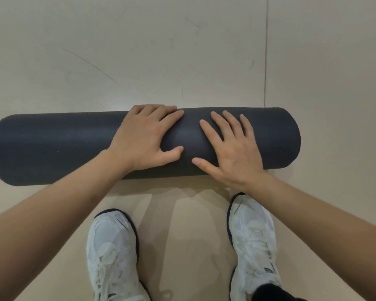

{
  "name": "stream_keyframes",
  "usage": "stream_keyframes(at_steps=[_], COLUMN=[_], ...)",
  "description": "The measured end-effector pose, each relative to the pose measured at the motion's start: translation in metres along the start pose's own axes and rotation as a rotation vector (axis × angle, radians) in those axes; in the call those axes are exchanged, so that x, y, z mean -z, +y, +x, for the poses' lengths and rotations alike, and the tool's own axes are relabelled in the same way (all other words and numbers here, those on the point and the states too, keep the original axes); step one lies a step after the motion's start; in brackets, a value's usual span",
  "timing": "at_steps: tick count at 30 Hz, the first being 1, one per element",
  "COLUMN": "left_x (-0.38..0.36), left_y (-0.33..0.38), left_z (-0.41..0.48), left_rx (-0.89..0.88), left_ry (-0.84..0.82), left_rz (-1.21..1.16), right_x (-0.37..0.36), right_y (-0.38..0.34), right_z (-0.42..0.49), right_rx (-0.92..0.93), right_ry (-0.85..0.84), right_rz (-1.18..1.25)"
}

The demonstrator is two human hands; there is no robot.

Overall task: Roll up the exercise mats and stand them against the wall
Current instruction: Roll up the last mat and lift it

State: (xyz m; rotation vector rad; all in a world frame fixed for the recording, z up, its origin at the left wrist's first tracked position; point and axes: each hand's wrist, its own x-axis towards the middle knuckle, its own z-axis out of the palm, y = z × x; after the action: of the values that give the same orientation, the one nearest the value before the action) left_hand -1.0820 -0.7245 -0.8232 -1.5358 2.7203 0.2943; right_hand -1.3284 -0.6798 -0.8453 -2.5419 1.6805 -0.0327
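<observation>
A person bends over a rolled exercise mat [52,146], seen from above. The mat is dark grey, fully rolled into a thick tube, and lies flat on a beige floor [182,51]. It stretches sideways across the middle of the frame, from the far left edge to well right of centre.

At the left, the mat's long bare end has no hand on it. A thin dark scuff line [89,63] marks the floor above it, in the upper left.

Near the centre, the left hand [143,137] rests palm down on top of the roll. Its fingers are spread and laid over the curve, with the tips reaching the far edge of the tube. The thumb points right along the near side. It presses on the mat rather than closing round it.

Just right of it, close but apart, the right hand [232,148] also lies flat on the roll. Its fingers are straight and fanned toward the upper left, the thumb stretched toward the left thumb. A short stretch of mat runs on to the right of this hand.

A straight seam [265,61] crosses the floor in the upper right.

Below the mat, two white laced trainers stand on the floor: the left shoe [113,255] at bottom centre, the right shoe [254,240] further right, its toe close under the right wrist.
</observation>
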Motion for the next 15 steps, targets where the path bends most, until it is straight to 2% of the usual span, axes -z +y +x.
stream_keyframes(at_steps=[3,5,11,13,15], left_x=[-0.007,-0.017,-0.034,-0.032,-0.025], left_y=[0.014,0.027,0.029,0.02,0.007], left_z=[-0.014,-0.031,-0.048,-0.035,-0.017], left_rx=[-0.049,-0.038,0.066,0.064,0.068], left_ry=[0.295,0.378,0.161,0.156,0.156], left_rz=[0.018,0.006,0.141,0.153,0.144], right_x=[0.0,0.004,0.026,0.035,0.04], right_y=[0.005,0.007,0.02,0.027,0.037], right_z=[0.01,0.017,0.053,0.063,0.067], right_rx=[0.001,-0.004,0.001,0.029,0.038], right_ry=[-0.002,-0.014,-0.117,-0.16,-0.117], right_rz=[-0.007,0.0,0.101,0.153,0.153])
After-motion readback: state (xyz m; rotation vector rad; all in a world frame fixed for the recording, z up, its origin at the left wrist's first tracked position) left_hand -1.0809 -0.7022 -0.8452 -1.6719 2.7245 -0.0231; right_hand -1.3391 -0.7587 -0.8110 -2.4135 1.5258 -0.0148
